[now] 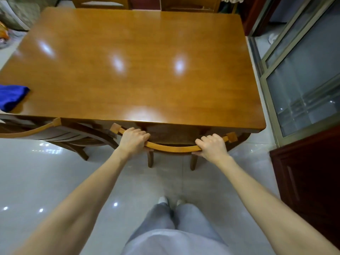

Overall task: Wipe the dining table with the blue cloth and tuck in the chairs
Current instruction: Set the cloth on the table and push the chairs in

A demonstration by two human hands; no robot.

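Observation:
The glossy wooden dining table (pixel 128 70) fills the upper view. A blue cloth (pixel 11 97) lies bunched at the table's near left edge. A wooden chair (pixel 173 148) sits under the near edge of the table, only its curved top rail and back legs showing. My left hand (pixel 133 139) grips the left part of that rail and my right hand (pixel 211 147) grips the right part. A second chair (pixel 60 133) stands to the left, also mostly under the table.
Two more chair backs (pixel 103 2) show beyond the far edge. A sliding glass door (pixel 303 80) runs along the right, with a dark red cabinet (pixel 309 177) near my right arm. White tiled floor (pixel 36 181) lies around my feet.

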